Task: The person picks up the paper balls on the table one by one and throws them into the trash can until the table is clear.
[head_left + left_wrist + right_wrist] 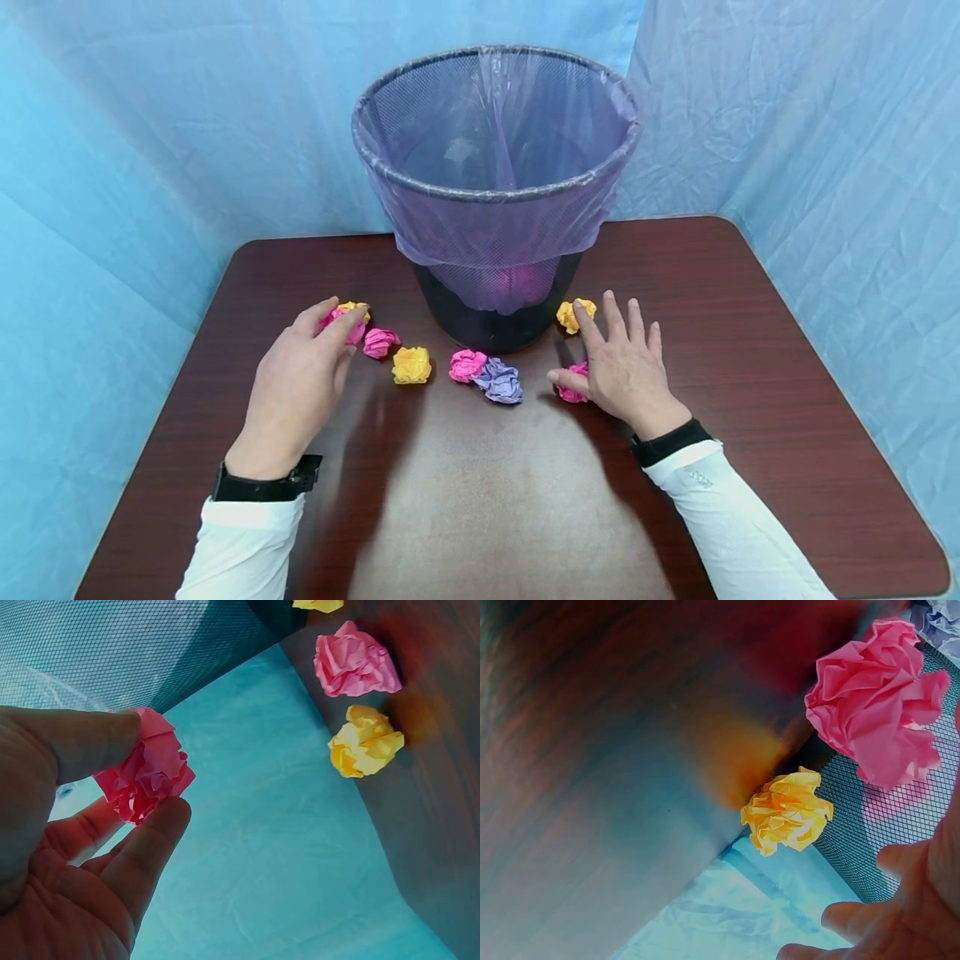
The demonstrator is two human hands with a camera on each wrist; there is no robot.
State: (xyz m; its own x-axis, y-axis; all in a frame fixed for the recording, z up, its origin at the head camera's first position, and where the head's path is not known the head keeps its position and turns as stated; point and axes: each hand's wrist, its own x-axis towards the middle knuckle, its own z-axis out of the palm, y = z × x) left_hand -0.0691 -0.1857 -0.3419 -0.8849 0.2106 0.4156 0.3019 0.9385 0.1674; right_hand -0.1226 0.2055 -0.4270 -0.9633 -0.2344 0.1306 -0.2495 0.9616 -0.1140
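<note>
My left hand [333, 327] pinches a crumpled pink paper ball [347, 325] between thumb and fingers; the left wrist view shows the same pink ball [154, 761] raised off the table in that hand [136, 793]. A yellow ball [354, 307] lies just behind it. My right hand [594, 360] rests with fingers spread and straight, its thumb against another pink ball [574, 392]. In the right wrist view this pink ball [877, 697] sits in front of the fingers [900, 859]. A yellow ball [575, 314] lies by the right index fingertip.
A black mesh wastebasket [495, 179] with a purple liner stands mid-table, something pink showing inside. In front of it lie a pink ball [381, 342], a yellow ball [412, 365], another pink ball [467, 364] and a purple ball [498, 382]. Blue sheeting surrounds the brown table [750, 333].
</note>
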